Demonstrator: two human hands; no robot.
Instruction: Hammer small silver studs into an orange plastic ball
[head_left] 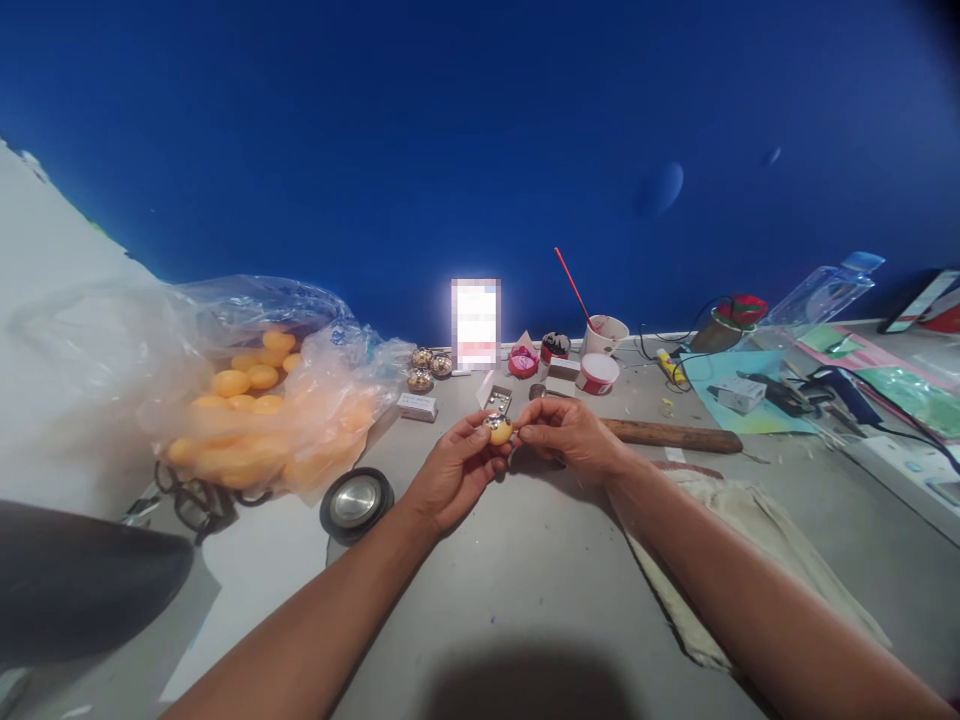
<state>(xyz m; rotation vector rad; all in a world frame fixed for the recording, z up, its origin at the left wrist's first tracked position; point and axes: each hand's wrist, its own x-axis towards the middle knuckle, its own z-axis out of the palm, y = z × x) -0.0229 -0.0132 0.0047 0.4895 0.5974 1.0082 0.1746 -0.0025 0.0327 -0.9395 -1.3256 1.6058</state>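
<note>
Held in the fingers of my left hand (466,462) is a yellow ball (498,436), ping-pong-like, with shiny silver studs over its top. My right hand (568,437) is closed in a pinch at the ball's right side; whatever is between its fingertips is too small to make out. Just behind the ball lies a small open box (498,401) with shiny silver bits in it. Further back on the left sit several balls covered in shiny metal (421,379). A small white box (417,406) is in front of them.
On the left, a clear plastic bag (337,400) holds several orange balls (262,377). A round metal-centred lid (355,500) lies nearby. At right are a wooden-handled hammer (675,435), a folded cloth (750,550), a paper cup (604,335) and a power strip (911,470). A blurred bright screen (475,322) stands behind.
</note>
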